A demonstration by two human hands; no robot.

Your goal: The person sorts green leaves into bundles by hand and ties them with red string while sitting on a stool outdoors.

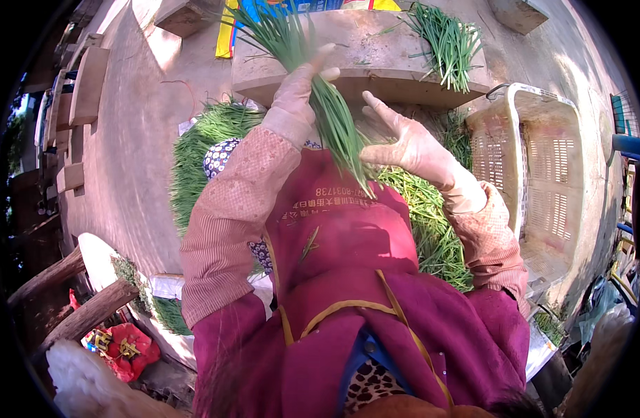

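Observation:
A bunch of garlic chives (336, 117) is in my gloved left hand (299, 89), raised over my lap. Its leaves fan out up and to the left; the paler ends hang down across the front of my apron (346, 230). Beside those ends is my gloved right hand (411, 138), fingers spread, with nothing in it. The ends come close to its thumb, and I cannot tell whether they touch. Another bunch of chives (450, 47) lies on the right end of a low bench (346, 49) in front of me.
A large heap of chives (186, 162) lies to my left. Loose yellowish-green leaves (430, 224) are piled at my right, next to a slatted plastic crate (516, 151). Behind the bench lies a printed yellow and blue sack (226, 31). Logs (90, 313) and a red bag (134, 347) are at lower left.

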